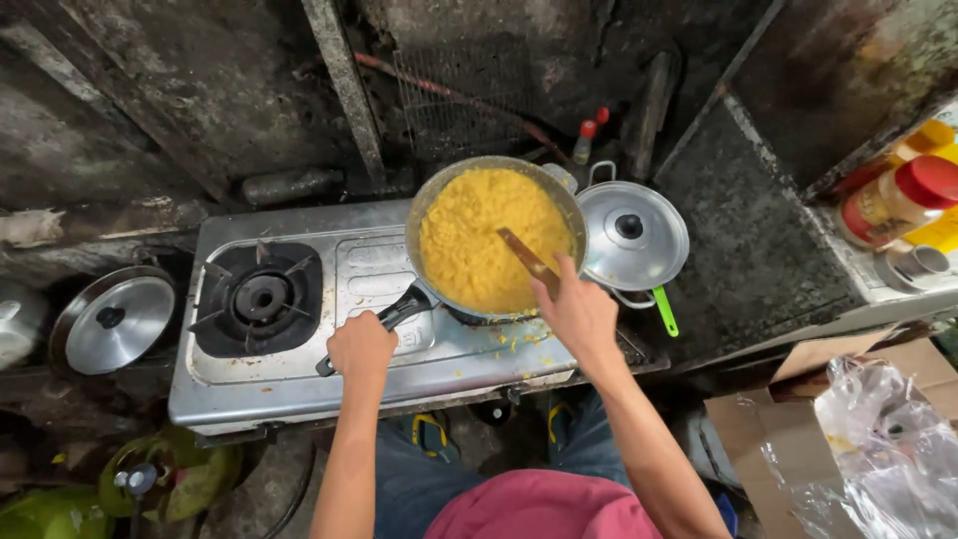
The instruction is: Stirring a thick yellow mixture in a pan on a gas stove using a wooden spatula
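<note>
A: Status on the pan (496,240)?

B: Sits on the right burner of the stove (379,329), full of yellow crumbly food (479,235). Its black handle (384,319) runs from the rim toward 8 o'clock, so the long axis goes 2 to 8.

A: Hands?

B: Left hand (361,347) is clenched around the handle's low end. Right hand (579,311) is at the pan's 4 o'clock rim, fingers closed on a wooden spatula (527,260).

A: Spatula orientation?

B: Long axis 10 to 4. Blade end points to 10 o'clock and rests in the food near the pan's middle; grip end is in the right fist.

A: Spill?

B: A few yellow bits on the stove top at the pan's 6 o'clock.

A: Other burner?

B: Left burner (259,296) bare, at 9 o'clock from the pan, well apart.

A: Other containers?

B: A lidded pot (633,236) touching or just beside the pan at 3 o'clock; lid shut, contents hidden. A green handle (665,310) sticks out under it toward 5 o'clock. A second lid (115,319) lies left of the stove at 9 o'clock. Two red-capped bottles (587,140) stand behind the pan at 1 o'clock. A red-lidded jar (898,200) on the shelf far right, contents unclear. An open cardboard box (798,419) with clear plastic (888,439) in it at 4 o'clock.
</note>
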